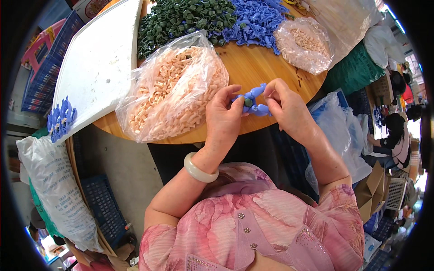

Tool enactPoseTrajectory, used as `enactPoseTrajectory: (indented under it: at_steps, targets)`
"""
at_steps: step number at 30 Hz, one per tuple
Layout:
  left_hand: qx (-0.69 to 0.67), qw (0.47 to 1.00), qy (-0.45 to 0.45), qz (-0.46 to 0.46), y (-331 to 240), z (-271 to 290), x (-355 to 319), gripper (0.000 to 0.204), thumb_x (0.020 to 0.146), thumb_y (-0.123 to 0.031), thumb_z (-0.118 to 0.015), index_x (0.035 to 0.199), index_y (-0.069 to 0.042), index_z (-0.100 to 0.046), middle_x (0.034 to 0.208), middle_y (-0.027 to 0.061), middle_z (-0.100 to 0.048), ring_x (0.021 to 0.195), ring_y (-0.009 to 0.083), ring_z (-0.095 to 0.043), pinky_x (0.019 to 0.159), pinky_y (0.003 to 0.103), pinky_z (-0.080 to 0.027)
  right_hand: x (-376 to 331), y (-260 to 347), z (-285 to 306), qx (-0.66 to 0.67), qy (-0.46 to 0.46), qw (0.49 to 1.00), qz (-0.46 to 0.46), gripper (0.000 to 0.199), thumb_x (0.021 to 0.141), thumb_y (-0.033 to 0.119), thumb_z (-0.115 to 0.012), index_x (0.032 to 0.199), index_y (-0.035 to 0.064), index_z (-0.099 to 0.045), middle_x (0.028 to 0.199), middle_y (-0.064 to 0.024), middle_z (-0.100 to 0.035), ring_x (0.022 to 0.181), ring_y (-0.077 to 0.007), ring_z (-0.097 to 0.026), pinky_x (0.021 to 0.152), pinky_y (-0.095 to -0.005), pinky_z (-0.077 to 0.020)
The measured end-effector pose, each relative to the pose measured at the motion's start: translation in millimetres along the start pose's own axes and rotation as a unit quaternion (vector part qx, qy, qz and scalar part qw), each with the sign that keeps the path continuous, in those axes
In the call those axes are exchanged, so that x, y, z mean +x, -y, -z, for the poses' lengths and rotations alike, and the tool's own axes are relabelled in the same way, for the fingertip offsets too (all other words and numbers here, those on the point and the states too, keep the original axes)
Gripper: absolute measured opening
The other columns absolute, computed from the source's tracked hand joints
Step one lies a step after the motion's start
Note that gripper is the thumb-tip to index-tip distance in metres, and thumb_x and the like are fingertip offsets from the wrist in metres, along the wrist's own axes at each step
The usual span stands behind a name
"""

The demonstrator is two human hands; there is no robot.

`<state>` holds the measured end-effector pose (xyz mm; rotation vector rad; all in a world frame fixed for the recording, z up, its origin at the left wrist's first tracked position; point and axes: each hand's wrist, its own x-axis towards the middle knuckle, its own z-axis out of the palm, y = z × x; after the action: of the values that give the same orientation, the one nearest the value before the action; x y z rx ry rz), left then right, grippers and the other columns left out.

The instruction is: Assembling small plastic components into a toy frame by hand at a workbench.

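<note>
Above the table's near edge, my left hand [224, 118] is closed on a small blue plastic figure [258, 109] with a dark green piece [247, 102] at its middle. Thumb and fingers pinch the figure at its left end. My right hand [289, 107] is at the figure's right side, its fingertips bent together in a pinch beside the blue limbs. What lies between those fingertips is hidden. Left of my hands rests a clear plastic bag [199, 67] full of small pale peach pieces [169, 106].
The round wooden table [246, 67] bears heaps of dark green parts [183, 22] and blue parts [253, 22], plus a smaller bag of peach pieces [304, 43]. A white board [101, 58] at the left carries several blue figures [62, 118]. Stuffed sacks [56, 185] and crates [105, 205] flank me.
</note>
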<state>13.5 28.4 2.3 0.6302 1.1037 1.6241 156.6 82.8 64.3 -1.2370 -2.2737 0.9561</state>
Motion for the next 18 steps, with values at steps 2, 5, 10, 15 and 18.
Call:
enactPoseTrajectory:
  at_steps: [2,5,10,15,18]
  targets:
    - [0.014,1.0,0.01,0.001,-0.4,1.0,-0.2,0.024,0.089,0.0,-0.053,0.113,0.004,-0.054,0.089,0.007,-0.059,0.077,0.0114,-0.061,0.067,0.025,-0.056,-0.8,-0.5,-0.1,0.007,-0.009,1.0,-0.003,0.006,0.09,0.003,-0.046,0.095,0.0041,-0.044,0.067,-0.0032,-0.052,0.047,-0.0076,-0.043,0.039,-0.0237,-0.0351]
    - [0.033,0.999,0.018,0.001,-0.2,3.3,0.0,0.025,0.09,-0.002,-0.053,0.115,0.003,-0.053,0.092,0.0068,-0.059,0.081,0.012,-0.062,0.071,0.026,-0.057,-0.5,0.5,-2.0,0.005,-0.003,1.0,-0.014,0.006,0.09,0.004,-0.045,0.096,0.0043,-0.044,0.068,-0.0024,-0.051,0.048,-0.0072,-0.043,0.037,-0.023,-0.0351]
    - [0.038,0.999,0.021,-0.011,2.1,2.5,0.0,0.025,0.09,-0.002,-0.053,0.114,0.003,-0.053,0.092,0.007,-0.059,0.081,0.012,-0.062,0.071,0.026,-0.056,-2.4,-0.3,-3.4,0.024,-0.004,0.999,-0.026,0.006,0.09,0.005,-0.045,0.097,0.0046,-0.044,0.069,-0.0014,-0.05,0.05,-0.0066,-0.043,0.037,-0.022,-0.0359]
    - [0.017,1.0,-0.002,-0.02,3.5,0.9,0.0,0.024,0.086,0.002,-0.054,0.11,0.004,-0.055,0.086,0.0072,-0.059,0.073,0.0106,-0.059,0.063,0.023,-0.054,-3.2,1.9,-3.6,0.049,0.006,0.998,-0.041,0.006,0.09,0.005,-0.045,0.096,0.0045,-0.045,0.069,-0.0012,-0.05,0.052,-0.0064,-0.044,0.037,-0.0218,-0.0362]
    - [0.02,1.0,-0.001,-0.022,4.3,1.0,0.5,0.024,0.086,0.002,-0.054,0.11,0.004,-0.055,0.085,0.007,-0.058,0.073,0.0104,-0.059,0.063,0.023,-0.053,-3.8,1.9,-5.0,0.033,-0.006,0.999,-0.033,0.005,0.09,0.005,-0.044,0.096,0.0043,-0.045,0.069,-0.0013,-0.05,0.053,-0.0066,-0.045,0.038,-0.022,-0.0365]
